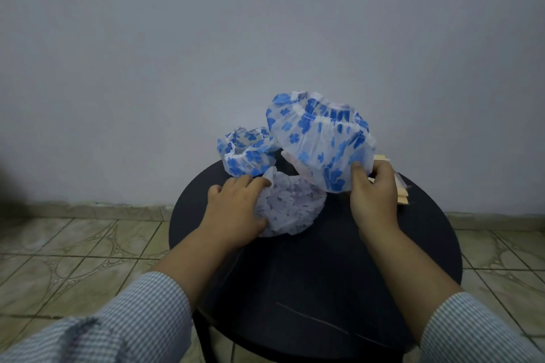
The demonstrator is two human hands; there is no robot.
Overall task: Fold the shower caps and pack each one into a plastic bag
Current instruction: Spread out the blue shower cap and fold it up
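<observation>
Both hands are engaged at the far half of the round black tabletop (324,274). Right hand (373,194) pinches the lower edge of a blue-flowered shower cap (318,141), thumb on the near face and fingers curled behind; the cap is held clear of the tabletop, puffed out, elastic opening uppermost. Left hand (236,206) lies with fingers nearly straight, resting on the left edge of a pale cap (290,205) that lies crumpled on the tabletop just below the raised one; whether the fingertips pinch it cannot be told. A second blue-flowered cap (246,153) sits unfolded at the far left edge, just beyond the left hand. A stack of flat pale packets (401,186), possibly the bags, lies at the far right edge, mostly hidden behind the right hand.

Assessment: selection stage; no cap appears folded or bagged. The next move calls for laying the raised cap flat, pressing the air out, and bringing the left hand across to fold it.
</observation>
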